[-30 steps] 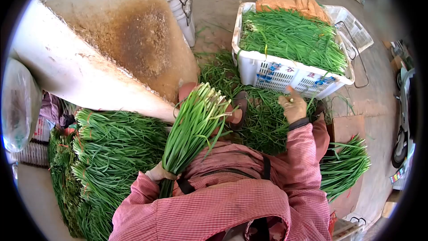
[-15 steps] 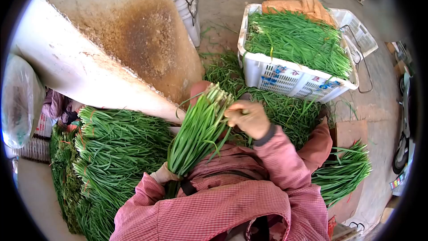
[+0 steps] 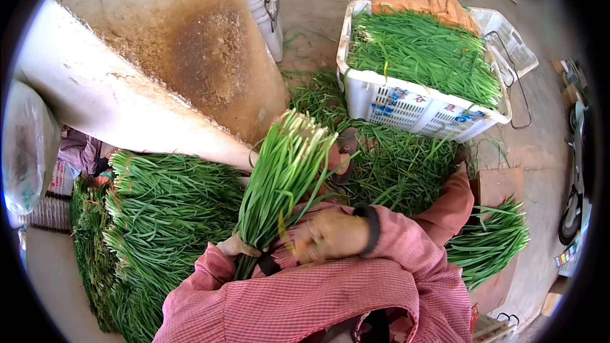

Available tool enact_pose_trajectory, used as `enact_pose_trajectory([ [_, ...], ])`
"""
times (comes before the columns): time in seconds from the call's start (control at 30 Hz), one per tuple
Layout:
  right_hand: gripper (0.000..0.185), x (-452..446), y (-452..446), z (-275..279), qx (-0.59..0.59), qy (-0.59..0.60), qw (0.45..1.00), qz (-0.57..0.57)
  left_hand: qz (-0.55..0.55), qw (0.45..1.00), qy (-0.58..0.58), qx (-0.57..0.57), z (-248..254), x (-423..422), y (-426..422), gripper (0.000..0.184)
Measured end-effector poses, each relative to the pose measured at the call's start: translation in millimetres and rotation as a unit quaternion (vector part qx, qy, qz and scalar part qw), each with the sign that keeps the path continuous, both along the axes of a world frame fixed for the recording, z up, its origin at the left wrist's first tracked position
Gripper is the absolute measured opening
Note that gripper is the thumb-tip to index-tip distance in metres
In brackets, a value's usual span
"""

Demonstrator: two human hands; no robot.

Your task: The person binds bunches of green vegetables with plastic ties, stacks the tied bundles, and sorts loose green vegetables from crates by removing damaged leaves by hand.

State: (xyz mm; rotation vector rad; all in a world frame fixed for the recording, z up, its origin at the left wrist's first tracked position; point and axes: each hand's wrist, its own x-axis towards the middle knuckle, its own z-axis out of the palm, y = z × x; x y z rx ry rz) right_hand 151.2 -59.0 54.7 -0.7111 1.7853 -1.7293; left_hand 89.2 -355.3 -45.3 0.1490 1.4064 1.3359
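A thick bunch of garlic chives [image 3: 279,171] is gripped low by my left hand [image 3: 237,247], its fingers wrapped round the leafy end. The pale cut ends point up and away from me. Just right of the bunch, close to my lap, is my right hand [image 3: 333,236], slightly blurred, with its fingers curled. A yellowed chive leaf [image 3: 283,231] runs along the bunch's lower side to those fingertips, which appear pinched on it.
Tied chive bundles [image 3: 171,216] are stacked on the left, with another bundle [image 3: 486,241] on the right. A white crate [image 3: 419,105] full of chives stands ahead. Loose leaves [image 3: 400,171] litter the floor. A stained white panel [image 3: 146,95] rises at front left.
My right hand has moved from the bunch's pale ends down toward my lap, and a yellowed leaf now shows at its fingers. My left hand keeps its hold.
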Motion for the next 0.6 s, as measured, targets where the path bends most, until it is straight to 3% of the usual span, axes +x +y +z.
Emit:
enact_pose_trajectory([
  [0.07, 0.014, 12, 24, 19, -0.152, 0.041, 0.982, 0.1, 0.001, 1.0, -0.01, -0.003, -1, -1, 0, 0.043],
  [0.13, 0.011, 25, 64, 45, -0.255, 0.175, 0.951, 0.001, 0.006, 1.0, -0.013, -0.01, -2, -1, 0, 0.043],
  [0.2, 0.017, 41, 106, 38, -0.273, 0.144, 0.941, -0.14, 0.018, 1.0, -0.009, -0.019, -3, 0, -2, 0.044],
  [0.23, 0.019, 42, 111, 50, -0.103, 0.032, 0.936, -0.334, 0.026, 0.999, -0.001, -0.027, -3, 1, -2, 0.044],
  [0.27, 0.021, 42, 118, 64, 0.076, -0.083, 0.858, -0.502, 0.037, 0.999, 0.013, -0.035, -3, 4, -1, 0.044],
  [0.3, 0.022, 28, 131, 13, -0.118, -0.075, 0.749, -0.648, 0.047, 0.997, 0.036, -0.045, -3, 7, 1, 0.045],
  [0.4, 0.025, 9, 90, -18, -0.279, -0.007, 0.751, -0.598, 0.104, 0.982, 0.143, -0.062, 0, 20, 13, 0.044],
  [0.43, 0.025, 0, 62, -11, -0.068, 0.112, 0.793, -0.595, 0.093, 0.988, 0.115, -0.046, -4, 22, 8, 0.039],
  [0.47, 0.025, -15, 47, -21, 0.11, 0.157, 0.782, -0.593, 0.092, 0.988, 0.115, -0.05, -5, 25, 7, 0.039],
  [0.5, 0.023, -30, 36, -41, 0.15, 0.221, 0.787, -0.556, 0.078, 0.985, 0.151, -0.025, -5, 25, 9, 0.038],
  [0.53, 0.025, -40, 27, -41, 0.223, 0.142, 0.828, -0.494, 0.063, 0.98, 0.188, 0.002, -4, 23, 11, 0.037],
  [0.57, 0.024, -51, 18, -47, 0.244, 0.129, 0.833, -0.48, 0.042, 0.975, 0.218, -0.017, -5, 25, 8, 0.037],
  [0.6, 0.02, -52, 15, -47, 0.078, 0.009, 0.874, -0.479, 0.044, 0.974, 0.221, -0.015, -8, 25, 7, 0.037],
])
